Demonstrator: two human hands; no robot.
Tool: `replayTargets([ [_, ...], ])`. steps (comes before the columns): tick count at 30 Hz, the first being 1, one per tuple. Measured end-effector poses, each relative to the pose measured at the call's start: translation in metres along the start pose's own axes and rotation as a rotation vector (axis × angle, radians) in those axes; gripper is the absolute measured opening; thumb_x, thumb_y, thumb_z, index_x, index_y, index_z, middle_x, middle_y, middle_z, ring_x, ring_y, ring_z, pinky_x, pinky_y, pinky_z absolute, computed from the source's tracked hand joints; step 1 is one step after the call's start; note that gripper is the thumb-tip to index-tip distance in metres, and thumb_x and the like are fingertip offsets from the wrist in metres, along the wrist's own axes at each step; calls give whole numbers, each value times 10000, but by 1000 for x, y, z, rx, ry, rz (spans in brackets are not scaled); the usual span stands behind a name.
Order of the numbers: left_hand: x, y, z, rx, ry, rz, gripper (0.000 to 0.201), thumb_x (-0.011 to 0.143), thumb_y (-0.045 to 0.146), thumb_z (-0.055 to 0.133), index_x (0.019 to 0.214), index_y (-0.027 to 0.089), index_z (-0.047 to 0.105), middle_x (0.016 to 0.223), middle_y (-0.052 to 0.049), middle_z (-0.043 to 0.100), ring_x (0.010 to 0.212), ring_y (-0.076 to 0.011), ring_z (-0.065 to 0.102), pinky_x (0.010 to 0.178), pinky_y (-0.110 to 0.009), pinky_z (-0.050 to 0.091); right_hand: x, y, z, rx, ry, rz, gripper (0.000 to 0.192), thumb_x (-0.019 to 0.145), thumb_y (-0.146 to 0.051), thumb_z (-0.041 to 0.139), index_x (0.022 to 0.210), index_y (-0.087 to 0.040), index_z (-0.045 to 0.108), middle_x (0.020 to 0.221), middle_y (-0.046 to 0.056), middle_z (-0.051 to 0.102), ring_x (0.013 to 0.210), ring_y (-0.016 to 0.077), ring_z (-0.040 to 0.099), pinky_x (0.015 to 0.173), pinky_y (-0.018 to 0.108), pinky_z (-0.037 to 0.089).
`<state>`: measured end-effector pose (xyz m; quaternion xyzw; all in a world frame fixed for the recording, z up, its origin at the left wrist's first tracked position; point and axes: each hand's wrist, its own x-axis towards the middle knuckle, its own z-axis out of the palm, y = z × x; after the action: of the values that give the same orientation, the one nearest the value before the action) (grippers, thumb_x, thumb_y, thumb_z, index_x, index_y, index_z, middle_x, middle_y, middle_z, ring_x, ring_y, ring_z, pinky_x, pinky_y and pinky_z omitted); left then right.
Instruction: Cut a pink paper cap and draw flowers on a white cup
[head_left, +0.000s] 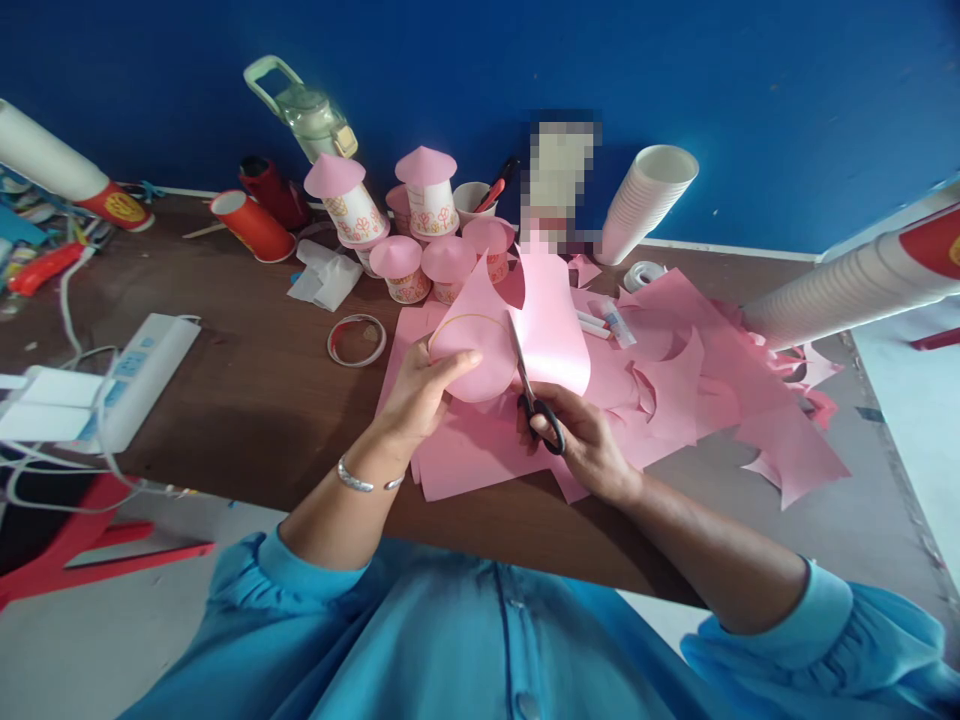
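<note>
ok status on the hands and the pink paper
Left hand grips pink paper sheet. Right hand works scissors, blades in the sheet. Pink offcuts scattered right; nothing blocks the cut.

left hand [424, 392] grips pink paper [480, 340] | right hand [589, 440] works black scissors [534, 392], blades in sheet | near table [255, 400] front edge

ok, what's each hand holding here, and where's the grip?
Left hand holds the pink paper sheet by the left edge of its rounded part. Right hand holds the black-handled scissors by the handle loops, blades in the paper.
</note>
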<state>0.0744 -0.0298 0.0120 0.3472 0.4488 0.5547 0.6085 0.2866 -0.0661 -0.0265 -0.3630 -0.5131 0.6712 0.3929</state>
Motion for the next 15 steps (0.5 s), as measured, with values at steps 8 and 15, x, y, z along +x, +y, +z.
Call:
replayTargets([
  [8,-2,8,3,34,-17,2,233,670,317,901,704,191,708,612,-1,621,749,-224,700,664,-303,556,2,-4,-2,-2,-10,5,531,929,-625,779,1254,-211,705,812,4,675,662,137,648,640,310,603],
  [15,1,9,-2,28,-35,2,226,661,297,899,754,172,736,667,-17,676,764,-233,717,693,-309,556,2,-7,-5,-9,-21,14,518,927,-611,786,1246,-204,737,813,9,675,658,138,647,644,313,600],
])
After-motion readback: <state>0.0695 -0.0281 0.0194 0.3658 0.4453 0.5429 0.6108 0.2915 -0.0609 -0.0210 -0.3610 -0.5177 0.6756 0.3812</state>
